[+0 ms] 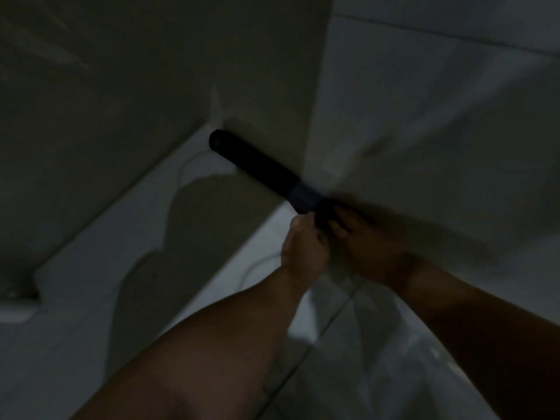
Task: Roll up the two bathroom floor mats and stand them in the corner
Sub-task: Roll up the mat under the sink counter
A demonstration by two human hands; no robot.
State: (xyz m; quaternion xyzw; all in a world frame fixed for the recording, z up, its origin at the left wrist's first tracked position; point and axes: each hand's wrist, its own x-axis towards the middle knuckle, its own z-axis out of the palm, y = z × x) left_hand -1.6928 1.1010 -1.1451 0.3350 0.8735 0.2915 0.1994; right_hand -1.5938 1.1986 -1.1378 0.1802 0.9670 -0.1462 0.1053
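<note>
A dark rolled-up floor mat point(257, 163) leans in the corner where two pale walls meet, its far end on the floor near the wall's foot. A lighter blue-grey band point(304, 195) shows near its close end. My left hand point(303, 247) grips the close end from the left. My right hand point(363, 247) holds the same end from the right, fingers curled over it. The scene is dim and blurred. Only one roll is visible.
A pale wall point(121, 101) stands on the left and a tiled wall point(439, 116) on the right. White floor tiles point(91, 313) with grey shadow patches run below. A dark fitting point(18, 289) sits at the left edge.
</note>
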